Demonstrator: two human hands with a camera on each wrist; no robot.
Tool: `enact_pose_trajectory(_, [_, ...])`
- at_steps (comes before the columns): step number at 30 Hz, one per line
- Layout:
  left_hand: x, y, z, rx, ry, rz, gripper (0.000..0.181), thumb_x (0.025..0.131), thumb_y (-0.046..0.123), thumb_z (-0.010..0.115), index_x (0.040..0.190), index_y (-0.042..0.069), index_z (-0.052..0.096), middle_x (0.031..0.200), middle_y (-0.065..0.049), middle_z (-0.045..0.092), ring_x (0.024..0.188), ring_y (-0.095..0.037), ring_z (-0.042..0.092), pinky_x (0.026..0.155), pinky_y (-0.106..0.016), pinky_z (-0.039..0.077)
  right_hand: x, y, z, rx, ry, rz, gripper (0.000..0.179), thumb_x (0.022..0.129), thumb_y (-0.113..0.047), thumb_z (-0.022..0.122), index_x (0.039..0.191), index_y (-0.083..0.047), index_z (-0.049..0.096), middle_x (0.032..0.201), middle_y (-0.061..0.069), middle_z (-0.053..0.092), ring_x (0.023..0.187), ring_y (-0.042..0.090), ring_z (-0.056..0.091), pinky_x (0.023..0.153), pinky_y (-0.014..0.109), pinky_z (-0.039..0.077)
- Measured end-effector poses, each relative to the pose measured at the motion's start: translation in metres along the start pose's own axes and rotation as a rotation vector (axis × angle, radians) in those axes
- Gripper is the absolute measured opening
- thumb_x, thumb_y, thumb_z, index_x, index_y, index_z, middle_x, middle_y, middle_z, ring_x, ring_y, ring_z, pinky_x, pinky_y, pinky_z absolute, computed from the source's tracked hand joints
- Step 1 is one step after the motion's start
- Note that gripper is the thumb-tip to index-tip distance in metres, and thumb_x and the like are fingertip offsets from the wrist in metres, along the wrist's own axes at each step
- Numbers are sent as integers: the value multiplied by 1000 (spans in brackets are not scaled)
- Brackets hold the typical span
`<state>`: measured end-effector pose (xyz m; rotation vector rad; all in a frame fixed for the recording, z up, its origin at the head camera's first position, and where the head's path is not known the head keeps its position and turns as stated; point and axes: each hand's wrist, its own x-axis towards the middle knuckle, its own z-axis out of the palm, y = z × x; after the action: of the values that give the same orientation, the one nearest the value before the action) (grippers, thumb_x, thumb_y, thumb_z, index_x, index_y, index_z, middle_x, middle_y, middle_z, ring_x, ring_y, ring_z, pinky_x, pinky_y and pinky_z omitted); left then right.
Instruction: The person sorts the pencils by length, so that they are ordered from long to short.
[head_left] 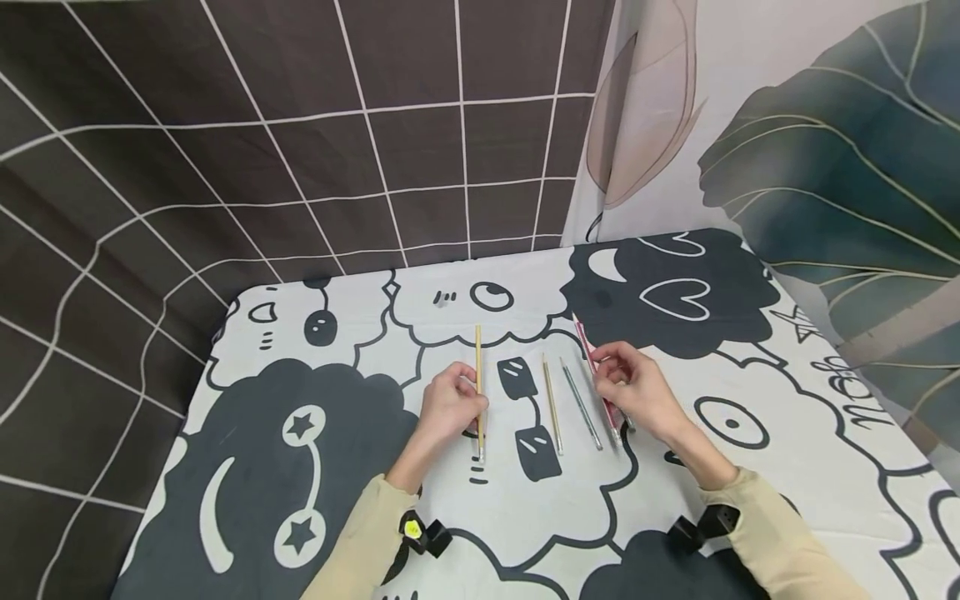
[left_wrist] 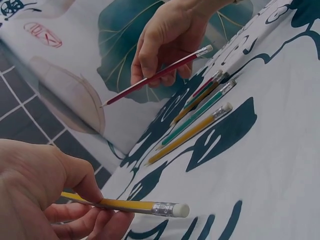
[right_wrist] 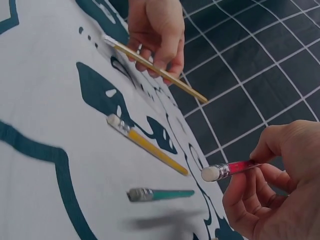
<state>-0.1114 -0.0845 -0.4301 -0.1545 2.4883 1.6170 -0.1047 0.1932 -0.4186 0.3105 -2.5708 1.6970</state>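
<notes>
My left hand (head_left: 452, 406) pinches a yellow pencil (left_wrist: 130, 205) with a white eraser, between thumb and fingers. My right hand (head_left: 636, 388) grips a red pencil (left_wrist: 160, 76) that is raised off the cloth, as the left wrist view shows. Between the hands lie a yellow pencil (head_left: 552, 404) and a green pencil (head_left: 581, 404), side by side and apart. More pencils (left_wrist: 200, 100) lie close together beyond the green one in the left wrist view, and my right hand mostly covers them in the head view.
A white cloth (head_left: 517, 529) with dark cartoon shapes covers the table. Behind it hangs a dark curtain (head_left: 420, 150) with white grid lines. A pale curtain with large leaf prints (head_left: 847, 167) hangs at the right.
</notes>
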Motion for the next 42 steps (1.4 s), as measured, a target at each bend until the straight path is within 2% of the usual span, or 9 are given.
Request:
enact_pose_trajectory(6, [-2, -4, -10, 10, 37, -22, 25, 73, -6, 66, 96, 4, 59, 74, -5, 55, 48, -15, 57, 47, -32, 53, 5, -6, 14, 11, -17, 30, 28, 83, 12, 61, 110, 7, 60, 85, 13, 58, 66, 12, 52, 53, 20, 43])
enact_pose_trajectory(10, [-2, -6, -16, 31, 49, -15, 24, 73, -6, 67, 95, 3, 60, 74, -4, 55, 47, -13, 55, 46, -29, 51, 7, -11, 23, 63, -13, 51, 29, 83, 13, 60, 111, 8, 59, 83, 11, 57, 65, 11, 51, 52, 21, 44])
enact_pose_trajectory(14, [-3, -9, -21, 63, 60, -10, 23, 75, -5, 66, 96, 3, 61, 74, -4, 56, 47, -13, 56, 46, -27, 50, 10, -15, 34, 127, -17, 86, 31, 82, 15, 59, 112, 9, 58, 82, 9, 58, 62, 10, 52, 51, 22, 47])
enact_pose_trajectory(19, [-4, -12, -27, 104, 81, -29, 23, 75, -5, 66, 97, 2, 62, 75, -5, 57, 48, -15, 58, 47, -28, 50, 11, -19, 49, 152, -12, 138, 31, 82, 14, 57, 112, 8, 57, 82, 10, 59, 60, 9, 54, 51, 23, 48])
enact_pose_trajectory(28, [-3, -17, -36, 110, 92, -65, 23, 74, -6, 64, 96, 1, 61, 74, -6, 55, 45, -14, 57, 45, -28, 50, 14, -23, 76, 205, -19, 226, 33, 80, 12, 57, 112, 6, 56, 79, 7, 58, 57, 12, 55, 50, 25, 49])
enact_pose_trajectory(34, [-3, -20, -41, 132, 87, -73, 24, 73, -5, 66, 97, 0, 61, 77, -8, 57, 49, -15, 59, 47, -29, 52, 16, -22, 90, 175, -26, 242, 30, 81, 10, 57, 110, 4, 57, 76, 7, 59, 54, 12, 53, 48, 24, 47])
enact_pose_trajectory(42, [-2, -19, -48, 195, 92, -59, 23, 73, -5, 68, 95, 0, 63, 73, -8, 60, 46, -15, 59, 47, -29, 52, 20, -26, 112, 127, -44, 249, 28, 80, 7, 58, 108, 3, 59, 74, 6, 60, 52, 13, 57, 47, 28, 51])
